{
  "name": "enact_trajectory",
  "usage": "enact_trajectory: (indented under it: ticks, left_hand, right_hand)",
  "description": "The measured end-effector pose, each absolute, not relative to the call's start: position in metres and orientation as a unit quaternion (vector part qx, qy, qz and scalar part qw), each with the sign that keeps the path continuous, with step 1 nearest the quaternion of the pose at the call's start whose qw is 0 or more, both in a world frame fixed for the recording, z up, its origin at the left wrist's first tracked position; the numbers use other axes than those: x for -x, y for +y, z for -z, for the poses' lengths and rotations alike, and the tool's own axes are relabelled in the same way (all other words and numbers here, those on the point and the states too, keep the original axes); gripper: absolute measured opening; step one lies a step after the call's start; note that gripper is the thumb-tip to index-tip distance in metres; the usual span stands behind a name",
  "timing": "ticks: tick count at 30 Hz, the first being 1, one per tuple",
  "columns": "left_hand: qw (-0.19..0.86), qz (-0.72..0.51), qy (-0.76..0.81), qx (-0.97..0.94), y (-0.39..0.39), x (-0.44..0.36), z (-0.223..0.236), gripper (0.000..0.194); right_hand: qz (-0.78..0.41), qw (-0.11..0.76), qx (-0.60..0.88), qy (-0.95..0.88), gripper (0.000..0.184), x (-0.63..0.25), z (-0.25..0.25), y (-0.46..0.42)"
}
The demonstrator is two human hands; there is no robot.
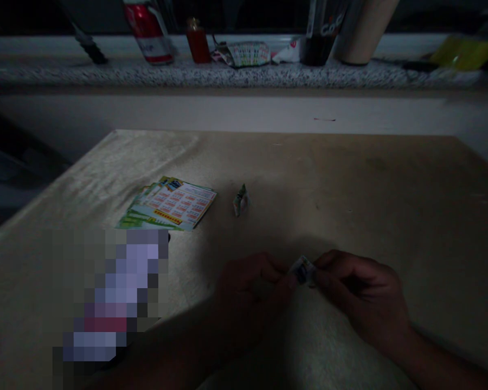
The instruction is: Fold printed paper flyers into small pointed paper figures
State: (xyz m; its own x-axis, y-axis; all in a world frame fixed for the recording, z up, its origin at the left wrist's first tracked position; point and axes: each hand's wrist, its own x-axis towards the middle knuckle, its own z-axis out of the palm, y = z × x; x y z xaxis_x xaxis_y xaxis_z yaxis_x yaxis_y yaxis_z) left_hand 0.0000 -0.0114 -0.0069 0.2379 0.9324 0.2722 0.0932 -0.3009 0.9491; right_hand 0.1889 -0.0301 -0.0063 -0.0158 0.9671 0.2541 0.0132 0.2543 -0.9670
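My left hand (250,290) and my right hand (361,292) meet low over a dim beige table (350,189). Between their fingertips they pinch a small folded piece of printed paper (303,270). Both hands have their fingers curled closed on it. A second small folded paper piece (240,200) stands on the table a little beyond my left hand. To its left lies a fanned stack of printed green and orange leaflets (169,205).
A blurred-out object (114,292) lies at the near left of the table. Behind the table runs a speckled stone ledge (106,73) with a red can (148,30), a small red bottle (198,40), a crumpled leaflet (246,53), a dark cup (321,38) and a pale cylinder (364,30).
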Motion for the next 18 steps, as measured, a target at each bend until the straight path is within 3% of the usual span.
enact_trajectory:
  ticks: [9,18]
  left_hand:
    - [0.427,-0.48,0.407,-0.649,-0.015,-0.003,0.008,0.023]
    - [0.476,-0.482,0.411,-0.61,-0.018,-0.002,0.016,0.02]
  right_hand:
    - [-0.417,0.546,0.435,-0.582,0.027,-0.19,0.009,-0.031]
    - [-0.426,0.549,0.441,-0.569,0.026,-0.19,0.011,-0.031]
